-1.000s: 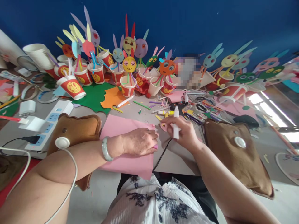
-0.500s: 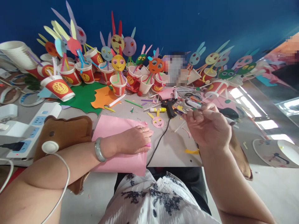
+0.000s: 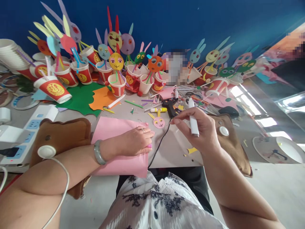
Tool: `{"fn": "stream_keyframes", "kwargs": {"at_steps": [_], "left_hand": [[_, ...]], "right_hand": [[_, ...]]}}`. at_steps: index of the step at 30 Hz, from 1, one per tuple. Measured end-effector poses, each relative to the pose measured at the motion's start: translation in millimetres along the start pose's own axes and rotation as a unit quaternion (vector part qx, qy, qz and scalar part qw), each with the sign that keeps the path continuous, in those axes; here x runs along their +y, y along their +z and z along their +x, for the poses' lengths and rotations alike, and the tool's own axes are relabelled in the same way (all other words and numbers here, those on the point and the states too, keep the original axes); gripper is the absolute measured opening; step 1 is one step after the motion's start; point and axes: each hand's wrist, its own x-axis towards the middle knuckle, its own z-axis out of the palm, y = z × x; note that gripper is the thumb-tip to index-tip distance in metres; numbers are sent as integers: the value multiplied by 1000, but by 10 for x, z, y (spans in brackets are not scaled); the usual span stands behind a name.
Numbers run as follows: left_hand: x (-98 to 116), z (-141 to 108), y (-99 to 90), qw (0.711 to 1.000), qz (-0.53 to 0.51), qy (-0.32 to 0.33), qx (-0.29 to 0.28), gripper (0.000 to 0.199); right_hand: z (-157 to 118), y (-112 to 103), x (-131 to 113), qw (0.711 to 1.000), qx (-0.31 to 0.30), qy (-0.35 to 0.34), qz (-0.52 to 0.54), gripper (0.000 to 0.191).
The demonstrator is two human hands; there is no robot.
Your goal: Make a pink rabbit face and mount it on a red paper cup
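Observation:
My left hand (image 3: pixel 135 140) lies on a sheet of pink paper (image 3: pixel 114 127), its fingers stretched out near the right edge. Bright pink shows at its fingertips; I cannot tell whether that is nails or a small object. Held among the fingers of my right hand (image 3: pixel 200 130) is a white marker (image 3: pixel 193 123), tilted, above the table. Between the hands, a pink paper bunny face (image 3: pixel 159 122) with yellow ears and a drawn face lies flat. Just behind it are a yellow-and-white marker (image 3: pixel 159 109) and a black glue gun (image 3: pixel 170 109).
Red-and-white paper cups (image 3: pixel 116 87) carrying paper bunny heads line the blue wall. Green paper (image 3: pixel 83 98) and orange paper (image 3: pixel 101 98) lie ahead of the left arm. A power strip (image 3: pixel 33 127) and brown cushion (image 3: pixel 64 133) are at left. The glue gun's cord (image 3: pixel 159 146) crosses the table.
My right hand has come down and left, turning so that the white marker now points upward in it. My left hand stays on the pink paper. The view has shifted slightly.

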Motion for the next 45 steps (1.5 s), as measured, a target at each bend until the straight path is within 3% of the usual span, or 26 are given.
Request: {"fn": "stream_keyframes", "kwargs": {"at_steps": [4, 8, 11, 15, 19, 26, 36, 45], "left_hand": [[-13, -7, 12, 1000, 18, 10, -17, 25], [-44, -23, 72, 1000, 25, 16, -1, 24], [-60, -32, 113, 1000, 17, 11, 8, 21], [-66, -39, 151, 999, -4, 11, 30, 22], [-63, -46, 170, 999, -17, 13, 44, 27], [-86, -36, 86, 998, -3, 27, 55, 29], [-86, -35, 39, 998, 14, 5, 54, 26], [-88, -42, 28, 996, 26, 4, 88, 38]], "right_hand": [[-155, -108, 28, 990, -114, 34, 72, 14], [-369, -74, 146, 995, -95, 31, 29, 10], [-501, 31, 238, 991, -125, -35, 10, 8], [-547, 172, 320, 977, -133, -154, -57, 20], [-499, 251, 319, 959, -166, -213, -86, 19], [-495, 340, 384, 961, -117, -237, -81, 22], [-490, 404, 420, 958, -142, -241, -56, 22], [-496, 431, 427, 959, -147, -235, -52, 24]]}}
